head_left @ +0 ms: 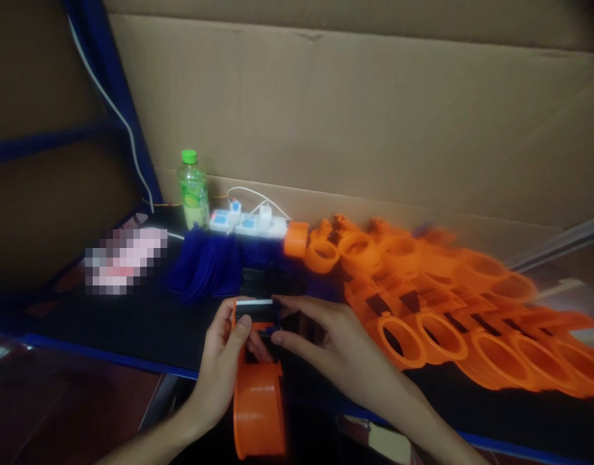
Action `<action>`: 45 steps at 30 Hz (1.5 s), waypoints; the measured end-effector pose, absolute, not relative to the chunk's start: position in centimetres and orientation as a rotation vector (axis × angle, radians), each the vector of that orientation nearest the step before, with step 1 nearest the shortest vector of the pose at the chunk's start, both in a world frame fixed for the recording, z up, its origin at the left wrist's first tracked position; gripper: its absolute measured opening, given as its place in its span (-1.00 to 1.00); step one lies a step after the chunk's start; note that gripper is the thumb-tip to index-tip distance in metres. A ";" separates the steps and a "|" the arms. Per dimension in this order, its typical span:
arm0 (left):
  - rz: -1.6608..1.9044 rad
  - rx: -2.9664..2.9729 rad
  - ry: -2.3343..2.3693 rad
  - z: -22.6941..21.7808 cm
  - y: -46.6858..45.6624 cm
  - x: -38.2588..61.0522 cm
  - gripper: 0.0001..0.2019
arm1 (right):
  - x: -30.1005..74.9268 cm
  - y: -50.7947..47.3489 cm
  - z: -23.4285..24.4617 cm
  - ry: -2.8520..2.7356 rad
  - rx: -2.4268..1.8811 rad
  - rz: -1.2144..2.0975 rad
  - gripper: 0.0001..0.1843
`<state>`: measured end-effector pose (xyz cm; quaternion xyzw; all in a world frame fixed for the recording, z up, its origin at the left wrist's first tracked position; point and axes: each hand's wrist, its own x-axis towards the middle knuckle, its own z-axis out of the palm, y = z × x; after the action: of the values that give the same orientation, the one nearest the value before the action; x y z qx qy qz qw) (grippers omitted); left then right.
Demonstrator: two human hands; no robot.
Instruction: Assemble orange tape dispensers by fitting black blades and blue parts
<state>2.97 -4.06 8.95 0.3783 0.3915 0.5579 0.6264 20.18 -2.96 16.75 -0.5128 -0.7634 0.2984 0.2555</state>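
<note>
Black tabletop (pixel 132 323); left hand (pixel 225 352), right hand (pixel 332 336) angled inward.

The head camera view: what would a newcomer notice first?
Probably the bright orange plastic pieces with round rings, massed on the right. Front centre, the left hand holds another orange plastic piece with a white toothed strip, the right hand at its edge. Farther back, left of centre, stands a green-capped clear plastic bottle.
</note>
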 end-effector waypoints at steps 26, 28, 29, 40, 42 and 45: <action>1.211 0.895 0.865 9.6 -4.9 2.2 -0.72 | 19.4 -4.2 17.1 -2.115 -1.406 0.696 -0.48; 1.220 0.921 0.873 9.8 -5.0 2.2 -0.75 | 19.4 -4.3 17.3 -2.112 -1.409 0.705 -0.48; 1.225 0.938 0.881 9.9 -5.1 2.1 -0.76 | 19.4 -4.4 17.3 -2.112 -1.412 0.705 -0.48; 1.283 1.146 0.951 9.7 -5.4 1.8 -0.73 | 19.3 -5.2 17.3 -2.104 -1.426 0.704 -0.49; 1.277 1.156 0.940 9.6 -5.4 1.7 -0.72 | 19.2 -5.2 17.2 -2.108 -1.415 0.700 -0.48; 1.257 1.142 0.928 9.4 -5.5 1.6 -0.72 | 19.2 -5.3 17.1 -2.127 -1.397 0.649 -0.50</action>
<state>1.61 -5.51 9.38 0.4859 0.3950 0.5351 0.5671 19.24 -5.28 17.10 -0.5143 -0.7831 0.2390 0.2551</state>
